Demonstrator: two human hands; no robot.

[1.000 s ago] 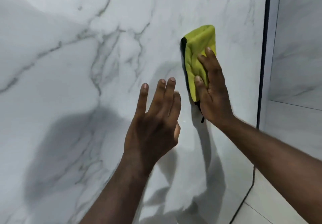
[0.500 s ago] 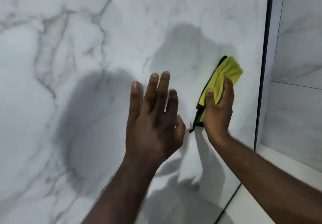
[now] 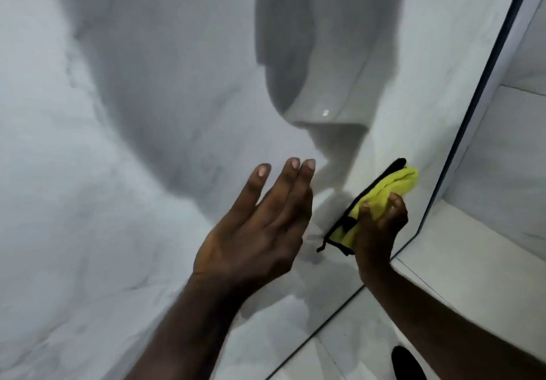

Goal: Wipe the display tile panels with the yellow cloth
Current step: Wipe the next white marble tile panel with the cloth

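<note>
While gripping the cloth (image 3: 394,183) in the right hand's (image 3: 379,229) curled fingers (image 3: 396,201), pressed to the panel (image 3: 88,202) at lower right beside its dark edge (image 3: 461,131), and holding the left hand (image 3: 257,232) straight-fingered at centre, judge wiping under way and next sweep leftward, pressing evenly.

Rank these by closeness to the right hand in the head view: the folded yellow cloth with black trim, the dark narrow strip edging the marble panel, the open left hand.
1. Folded yellow cloth, gripped in the right hand.
2. Dark narrow strip, just to its right.
3. Left hand, farther left.
</note>
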